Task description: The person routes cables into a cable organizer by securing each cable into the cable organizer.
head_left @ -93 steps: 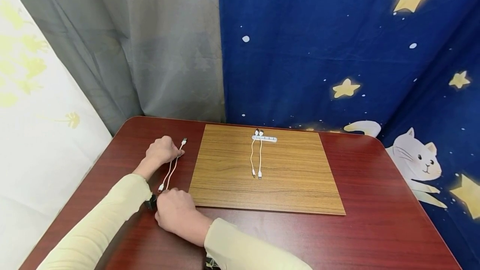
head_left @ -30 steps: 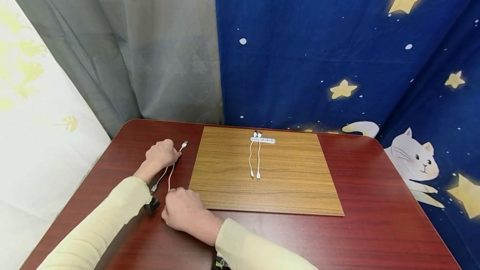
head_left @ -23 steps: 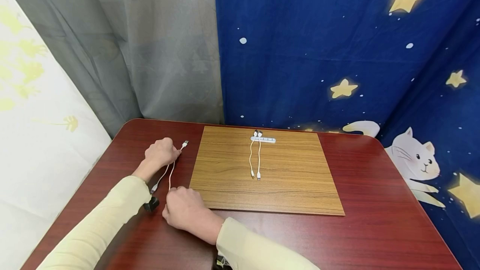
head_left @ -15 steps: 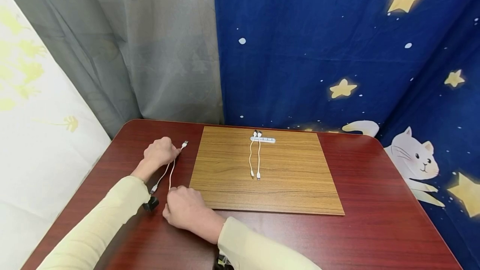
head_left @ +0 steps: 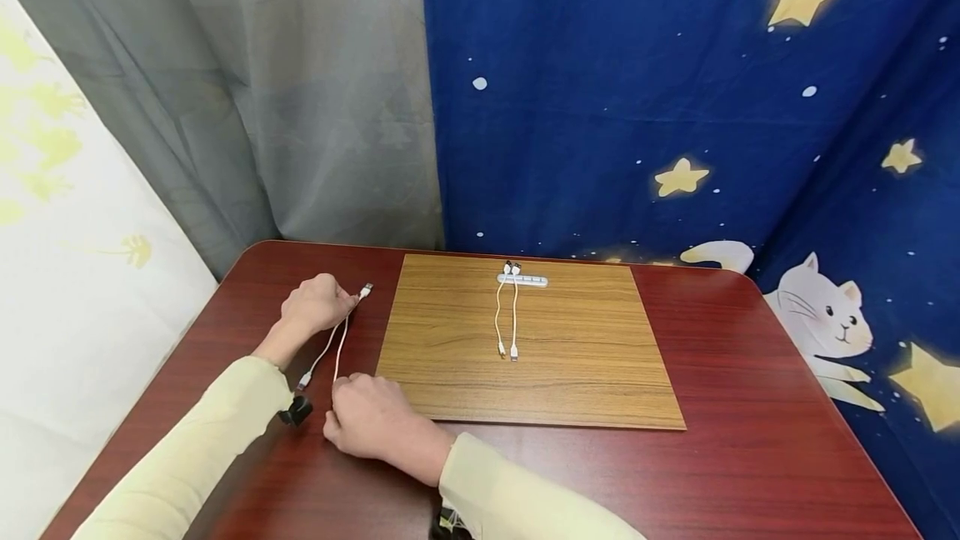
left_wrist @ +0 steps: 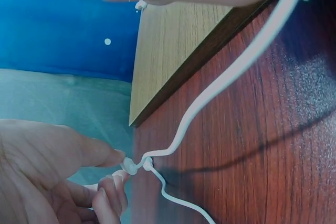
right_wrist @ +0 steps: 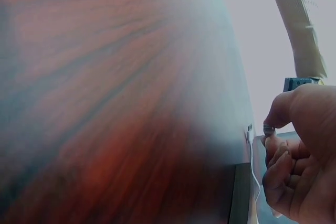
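My left hand pinches a white USB cable near its connector at the left of the table. From there the cable runs to my right hand, whose thumb and fingers pinch the connector at its other end. A second white cable lies beside it, with one connector on the table near my left wrist; its far end passes by my left fingers. One USB plug sticks out beyond my left hand; in the head view I cannot tell which cable it belongs to.
A wood-grain board lies on the red-brown table. On its far part sits a white slotted cable clip with two white cables in its left slots. Curtains hang behind the table.
Since the earliest frame, my right hand has moved slightly right, leaving the held cable straighter between my hands. The loose connector has shifted left. My left hand has barely moved.
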`<state>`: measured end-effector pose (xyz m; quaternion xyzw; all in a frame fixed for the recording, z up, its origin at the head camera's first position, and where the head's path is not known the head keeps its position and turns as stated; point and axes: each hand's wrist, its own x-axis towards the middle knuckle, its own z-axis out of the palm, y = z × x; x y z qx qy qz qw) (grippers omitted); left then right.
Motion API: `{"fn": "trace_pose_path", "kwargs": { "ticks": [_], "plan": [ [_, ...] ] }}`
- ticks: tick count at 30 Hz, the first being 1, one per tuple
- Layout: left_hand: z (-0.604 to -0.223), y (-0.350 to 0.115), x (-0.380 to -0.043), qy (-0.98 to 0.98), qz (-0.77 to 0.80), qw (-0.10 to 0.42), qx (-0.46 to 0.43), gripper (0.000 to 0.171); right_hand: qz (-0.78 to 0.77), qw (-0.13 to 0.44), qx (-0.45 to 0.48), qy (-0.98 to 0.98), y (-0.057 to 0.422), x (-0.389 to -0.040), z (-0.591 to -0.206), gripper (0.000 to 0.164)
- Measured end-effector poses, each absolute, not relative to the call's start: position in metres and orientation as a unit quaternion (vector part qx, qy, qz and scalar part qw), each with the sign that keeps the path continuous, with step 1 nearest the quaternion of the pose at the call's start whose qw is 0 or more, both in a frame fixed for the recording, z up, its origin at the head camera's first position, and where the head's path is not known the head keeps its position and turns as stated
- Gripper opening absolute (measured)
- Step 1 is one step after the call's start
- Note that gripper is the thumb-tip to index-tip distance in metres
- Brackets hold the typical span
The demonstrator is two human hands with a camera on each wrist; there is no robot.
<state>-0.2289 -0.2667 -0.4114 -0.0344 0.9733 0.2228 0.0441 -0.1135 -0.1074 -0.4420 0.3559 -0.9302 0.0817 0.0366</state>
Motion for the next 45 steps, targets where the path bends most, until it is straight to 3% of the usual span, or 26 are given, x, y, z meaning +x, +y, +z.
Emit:
{"fn": "trace_pose_path", "kwargs": {
  "ticks": [12,17,45],
  "plan": [
    [-0.408,-0.267,-0.23,0.972,0.231,0.037,-0.028,0.036,0.096,0.035,0.378,-0.92,-0.099,-0.12,-0.443,0.023],
    [-0.407,-0.264,-0.229,0.97,0.239,0.037,-0.027,0.046,0.098,0.045,0.394,-0.913,-0.095,-0.122,-0.44,0.025],
    [-0.399,-0.255,-0.23,0.967,0.252,0.0,-0.021,0.032,0.151,0.052,0.433,-0.887,-0.069,-0.136,-0.437,0.028]
  ]
}}
